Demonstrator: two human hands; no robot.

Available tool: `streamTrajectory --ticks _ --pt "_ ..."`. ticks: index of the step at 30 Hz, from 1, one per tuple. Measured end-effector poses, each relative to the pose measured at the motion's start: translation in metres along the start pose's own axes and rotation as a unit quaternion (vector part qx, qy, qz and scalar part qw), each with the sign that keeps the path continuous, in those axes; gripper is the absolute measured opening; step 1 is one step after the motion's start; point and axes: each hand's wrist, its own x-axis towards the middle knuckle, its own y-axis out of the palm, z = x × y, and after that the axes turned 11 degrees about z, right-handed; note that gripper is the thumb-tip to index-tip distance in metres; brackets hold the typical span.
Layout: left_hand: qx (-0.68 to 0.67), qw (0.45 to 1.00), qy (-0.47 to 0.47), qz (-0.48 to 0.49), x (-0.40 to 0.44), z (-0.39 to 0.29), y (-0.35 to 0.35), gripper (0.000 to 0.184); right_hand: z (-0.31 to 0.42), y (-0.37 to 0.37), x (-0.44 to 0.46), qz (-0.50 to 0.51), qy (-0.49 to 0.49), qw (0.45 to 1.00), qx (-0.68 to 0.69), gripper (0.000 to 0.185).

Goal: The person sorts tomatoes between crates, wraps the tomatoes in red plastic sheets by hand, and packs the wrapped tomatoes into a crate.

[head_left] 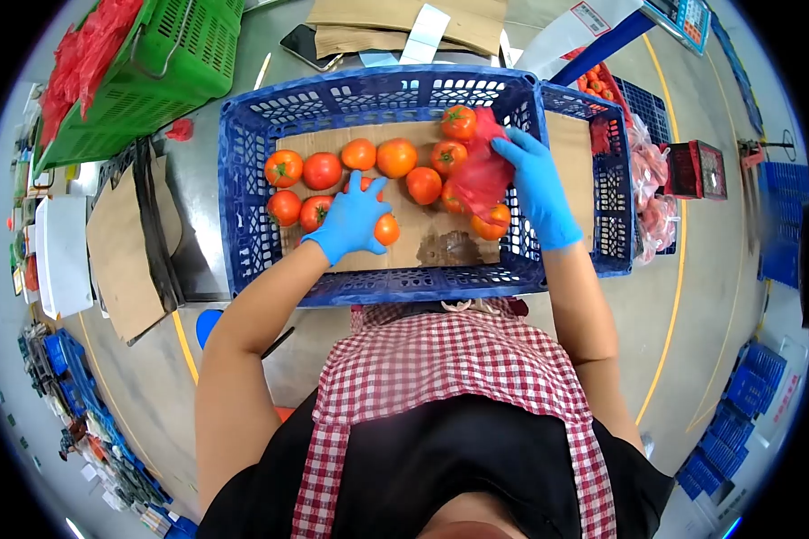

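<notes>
Several tomatoes (396,158) lie on cardboard (404,211) lining a blue crate (386,289). My left hand (351,220), in a blue glove, reaches into the crate with fingers bent around a tomato (366,187) that it partly covers; another tomato (386,229) touches its edge near the thumb. At the crate's right side, my right hand (532,180), also gloved, pinches a thin red plastic bag (483,171). The bag hangs over tomatoes at the right end and partly hides them. A dark wet patch (449,250) marks the cardboard near the front.
A green crate (166,81) with red bags stands at the upper left. Cardboard sheets (121,251) lie left, and a phone (310,47) lies behind the crate. A second blue crate (613,225) adjoins on the right, below a scale (679,22).
</notes>
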Motion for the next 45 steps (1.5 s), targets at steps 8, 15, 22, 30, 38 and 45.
streamTrajectory --ticks 8,15,22,30,38,45 --pt "0.02 0.999 0.031 -0.009 -0.019 0.01 0.01 0.071 0.037 0.03 0.027 0.026 -0.058 0.995 -0.071 0.029" --pt "-0.824 0.558 0.099 -0.006 -0.034 -0.042 -0.052 0.041 -0.036 0.074 -0.015 0.172 -0.166 0.908 -0.345 0.024" --pt "-0.69 0.661 0.034 -0.292 -0.068 0.076 -0.075 0.026 -0.027 0.008 0.014 -0.035 -0.112 0.708 -0.696 0.038" --pt "0.037 0.68 -0.273 -0.679 -0.226 0.291 -0.315 0.061 -0.065 0.001 0.007 -0.028 -0.086 0.617 -0.782 0.017" --pt "0.03 0.767 -0.014 -0.641 -0.137 0.201 -0.252 0.042 -0.073 -0.024 0.002 -0.143 -0.182 0.681 -0.695 0.01" --pt "-0.614 0.777 0.129 -0.061 -0.046 0.004 -0.069 0.048 -0.007 0.1 -0.033 0.041 -0.051 0.977 -0.203 0.023"
